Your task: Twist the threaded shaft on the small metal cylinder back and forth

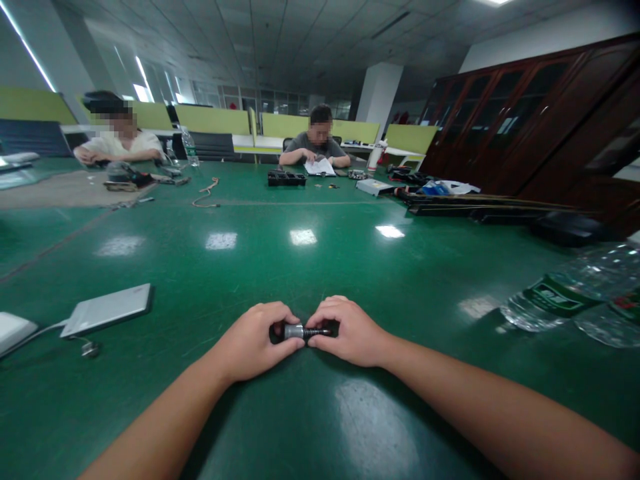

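Observation:
Low over the green table, both hands meet around a small tool-like piece. It has a silver cylinder (pixel 294 331) with a dark left end, and a dark ridged rod (pixel 317 331) reaching right. Its exact kind cannot be made out. My left hand (pixel 260 340) curls round the cylinder end, thumb below and fingers above. Around the rod end, my right hand (pixel 353 333) curls in the same way, its thumb close to the left one. The piece lies roughly level, and fingers partly cover both its ends.
A silver flat box (pixel 107 310) with a cable lies left. Plastic bottles (pixel 555 293) lie right. Across the table (pixel 250 267) are a black tray (pixel 287 179), a cord (pixel 206 193) and dark long parts (pixel 450 205). Two people (pixel 316 143) sit at the far side.

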Available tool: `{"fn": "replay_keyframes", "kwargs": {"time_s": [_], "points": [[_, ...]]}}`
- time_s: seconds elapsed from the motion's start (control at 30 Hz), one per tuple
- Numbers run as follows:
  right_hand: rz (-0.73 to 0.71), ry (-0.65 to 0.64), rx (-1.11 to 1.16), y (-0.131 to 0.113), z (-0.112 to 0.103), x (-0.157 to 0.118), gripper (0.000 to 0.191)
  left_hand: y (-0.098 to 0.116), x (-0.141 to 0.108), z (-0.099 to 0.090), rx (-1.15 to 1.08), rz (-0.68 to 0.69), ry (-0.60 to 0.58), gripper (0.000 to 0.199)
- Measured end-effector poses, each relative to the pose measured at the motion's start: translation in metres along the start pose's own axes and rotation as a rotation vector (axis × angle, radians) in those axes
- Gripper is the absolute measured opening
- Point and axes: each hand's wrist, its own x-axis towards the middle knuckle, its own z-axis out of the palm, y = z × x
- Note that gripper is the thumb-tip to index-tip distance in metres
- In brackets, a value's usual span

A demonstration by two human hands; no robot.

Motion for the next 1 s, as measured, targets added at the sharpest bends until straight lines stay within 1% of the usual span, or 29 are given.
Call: {"fn": "replay_keyframes", "kwargs": {"time_s": [0.27, 0.83, 1.0], "points": [[0.011, 0.013, 0.016, -0.0005, 0.0003, -0.0007, 0.013, -0.0003, -0.001, -0.0003, 0.004, 0.006, -0.003, 0.016], [0.023, 0.03, 0.01, -0.0012, 0.0007, 0.0, 0.011, -0.0013, -0.0025, -0.002, 0.033, 0.015, 0.033, 0.017], [0.026, 0.029, 0.006, -0.0013, 0.0005, 0.0002, 0.011, -0.0022, -0.0035, -0.0021, 0.042, 0.011, 0.017, 0.018]]}}
